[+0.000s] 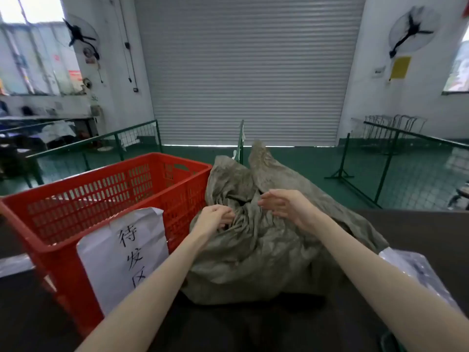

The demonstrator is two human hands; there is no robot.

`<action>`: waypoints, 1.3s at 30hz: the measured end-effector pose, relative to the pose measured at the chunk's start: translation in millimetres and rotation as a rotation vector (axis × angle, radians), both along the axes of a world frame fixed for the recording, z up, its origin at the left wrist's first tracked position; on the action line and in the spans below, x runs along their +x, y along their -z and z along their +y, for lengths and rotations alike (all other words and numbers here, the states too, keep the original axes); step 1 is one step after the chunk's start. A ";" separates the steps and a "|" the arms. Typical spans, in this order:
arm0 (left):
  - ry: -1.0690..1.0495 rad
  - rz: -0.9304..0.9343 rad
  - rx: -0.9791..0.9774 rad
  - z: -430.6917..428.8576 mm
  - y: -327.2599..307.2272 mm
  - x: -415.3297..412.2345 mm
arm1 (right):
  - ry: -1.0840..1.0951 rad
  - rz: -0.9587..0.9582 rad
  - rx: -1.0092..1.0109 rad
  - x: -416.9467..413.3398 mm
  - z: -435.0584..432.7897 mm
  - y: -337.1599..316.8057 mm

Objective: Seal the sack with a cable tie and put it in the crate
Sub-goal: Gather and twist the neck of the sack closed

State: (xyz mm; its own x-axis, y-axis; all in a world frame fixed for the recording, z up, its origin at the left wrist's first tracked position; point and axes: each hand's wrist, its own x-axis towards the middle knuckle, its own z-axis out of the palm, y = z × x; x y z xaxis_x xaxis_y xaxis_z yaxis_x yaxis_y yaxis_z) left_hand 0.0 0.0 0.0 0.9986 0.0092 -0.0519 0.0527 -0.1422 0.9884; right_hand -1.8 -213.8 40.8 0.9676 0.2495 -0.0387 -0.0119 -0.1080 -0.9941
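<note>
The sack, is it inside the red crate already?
No, the sack sits on the table beside the red crate, with both hands on its gathered top.

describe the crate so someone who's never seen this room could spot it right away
Facing the big grey roller shutter, look down to the dark table. The crate stands at its left end, beside the grey-green sack. It is the only bright red, slotted plastic thing there, with a white handwritten paper sign taped to its front.

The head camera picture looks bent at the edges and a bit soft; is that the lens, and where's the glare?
Head view: wide-angle lens bows the green railings and stretches the forearms near the bottom edge; corners are smeared, the wall fans soft; the window at top left is blown out; the sack and both hands, left and right, are sharpest.
</note>
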 end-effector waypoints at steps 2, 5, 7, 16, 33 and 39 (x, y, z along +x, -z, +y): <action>-0.050 -0.007 0.047 3.3 9.4 -0.8 | 0.018 0.019 -0.039 -1.0 -0.1 7.2; -0.096 -0.048 0.155 8.3 37.4 -1.0 | 0.039 0.050 -0.051 -3.0 -2.9 28.3; -0.132 -0.078 0.239 8.4 50.0 -4.7 | 0.072 0.060 -0.052 -4.9 -4.2 39.5; -0.071 -0.195 0.293 -16.2 72.2 -22.1 | 0.155 0.017 -0.168 -22.5 -7.9 74.9; 0.082 -0.352 0.449 6.7 109.6 -98.8 | -0.008 -0.774 -0.832 -47.4 -1.9 74.2; 0.166 -0.332 0.384 21.5 102.5 -116.5 | -0.194 -0.875 -1.306 -50.1 7.1 90.4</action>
